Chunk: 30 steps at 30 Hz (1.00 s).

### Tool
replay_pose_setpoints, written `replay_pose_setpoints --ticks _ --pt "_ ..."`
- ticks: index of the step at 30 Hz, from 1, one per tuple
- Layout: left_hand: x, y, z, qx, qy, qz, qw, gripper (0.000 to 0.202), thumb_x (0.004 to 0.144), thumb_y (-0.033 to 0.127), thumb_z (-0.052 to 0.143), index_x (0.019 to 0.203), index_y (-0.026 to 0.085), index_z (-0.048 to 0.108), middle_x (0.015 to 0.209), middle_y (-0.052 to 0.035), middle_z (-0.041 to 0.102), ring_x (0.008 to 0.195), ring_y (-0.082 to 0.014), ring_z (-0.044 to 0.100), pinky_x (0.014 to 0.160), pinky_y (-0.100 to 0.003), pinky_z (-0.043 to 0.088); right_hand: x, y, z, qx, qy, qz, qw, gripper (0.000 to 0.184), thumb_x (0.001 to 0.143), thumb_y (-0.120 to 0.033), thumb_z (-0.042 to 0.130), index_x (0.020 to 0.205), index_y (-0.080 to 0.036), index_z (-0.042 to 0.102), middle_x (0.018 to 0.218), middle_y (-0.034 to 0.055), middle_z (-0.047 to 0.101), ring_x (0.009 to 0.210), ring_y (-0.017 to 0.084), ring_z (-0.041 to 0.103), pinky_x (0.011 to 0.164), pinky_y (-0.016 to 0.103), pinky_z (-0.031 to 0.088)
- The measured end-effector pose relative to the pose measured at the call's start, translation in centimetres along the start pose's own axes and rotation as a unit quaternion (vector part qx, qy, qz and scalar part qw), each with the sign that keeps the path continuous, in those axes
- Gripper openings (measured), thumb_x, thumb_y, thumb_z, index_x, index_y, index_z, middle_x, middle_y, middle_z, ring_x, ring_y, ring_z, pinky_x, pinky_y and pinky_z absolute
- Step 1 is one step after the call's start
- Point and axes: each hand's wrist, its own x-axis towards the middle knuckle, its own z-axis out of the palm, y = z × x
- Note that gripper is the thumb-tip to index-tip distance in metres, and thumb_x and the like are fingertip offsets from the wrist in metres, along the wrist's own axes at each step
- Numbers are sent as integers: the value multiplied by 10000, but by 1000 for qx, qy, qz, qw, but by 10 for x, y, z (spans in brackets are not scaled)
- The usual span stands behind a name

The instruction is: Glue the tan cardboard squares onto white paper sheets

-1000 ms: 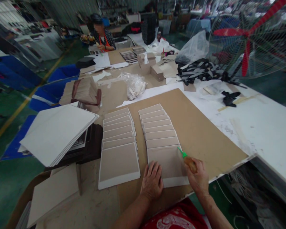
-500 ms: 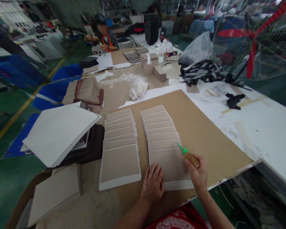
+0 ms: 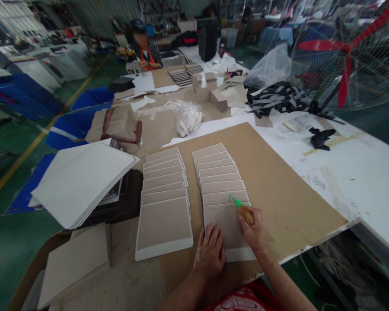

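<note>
My right hand [image 3: 256, 229] is wrapped round a glue bottle [image 3: 246, 214], a squeeze type with brownish contents and a green nozzle. The nozzle points up and left, over the upper part of the nearest panel [image 3: 227, 220] in the right row. That panel is grey-brown with a pale strip along its near edge. On its left edge lies my left hand [image 3: 210, 252], flat, with fingers stretched out. Beyond it, several like panels [image 3: 218, 176] overlap in a stepped row. A second stepped row of panels [image 3: 164, 222] lies to the left.
Brown board [image 3: 288, 207] lies under the rows. At left, large white sheets [image 3: 84, 177] top a dark stack, with tan boards [image 3: 76, 263] nearer me. A bag of scraps [image 3: 189, 119], black strips [image 3: 278, 99] and a caged fan [image 3: 343, 56] are farther off. Another person [image 3: 145, 52] sits across the table.
My right hand has moved left with the glue bottle, taking the nozzle from the panel's right corner toward the middle of its far edge. My left hand stays on the panel.
</note>
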Motion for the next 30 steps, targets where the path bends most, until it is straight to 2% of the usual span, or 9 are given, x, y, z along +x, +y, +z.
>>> replay_pose_setpoints --ticks 6,11,14,18,21,24,27,30 --pt "-1 0 1 -1 -4 -3 1000 631 837 239 508 1457 236 393 1519 -26 432 1436 -279 273 1169 -526 250 -7 -30 30 52 -53 -13 997 331 942 -439 597 1132 -169 564 1080 73 561 967 234 570 839 430 502" --pt "-1 1 2 0 -7 -5 1000 647 823 239 518 1457 256 390 1538 -3 402 1435 -279 273 1165 -525 251 -11 -49 45 90 -83 -7 992 320 937 -414 619 1137 -168 576 1087 72 572 969 233 578 850 437 502" --pt "-1 1 2 3 -9 -3 1000 629 816 240 522 1437 259 421 1534 -2 409 1436 -283 269 1166 -527 246 -13 -52 52 116 -83 2 990 324 927 -421 637 1119 -164 590 1078 69 584 951 227 588 836 427 511" --pt "0 -1 0 9 -7 3 1000 633 828 246 503 1452 238 397 1510 -15 445 1418 -285 304 1153 -530 266 -9 -35 52 144 -26 38 989 362 936 -448 624 1146 -157 572 1048 65 598 897 212 610 786 398 534" --pt "-1 -2 0 11 -4 7 1000 629 842 250 488 1462 224 383 1521 -28 429 1421 -283 300 1155 -525 261 5 -5 39 130 41 76 988 381 939 -447 622 1176 -157 556 1028 61 600 852 200 612 749 377 537" --pt "-1 -2 -1 11 -1 7 1000 629 852 240 479 1471 221 369 1536 -30 406 1433 -272 281 1165 -506 245 25 26 22 90 99 99 986 383 920 -450 643 1155 -157 568 1018 57 592 867 206 600 775 393 520" --pt "-1 -2 -1 11 2 10 1000 640 846 236 487 1474 225 366 1547 -24 389 1443 -270 260 1172 -489 229 40 45 12 49 121 98 987 368 911 -456 648 1115 -156 587 1021 57 589 892 214 590 809 410 502" --pt "-1 -3 -2 14 1 13 1000 651 842 237 487 1480 225 356 1547 -12 389 1451 -269 237 1179 -483 203 47 48 11 18 118 79 990 357 909 -466 646 1079 -156 597 1006 54 589 898 217 584 821 417 491"
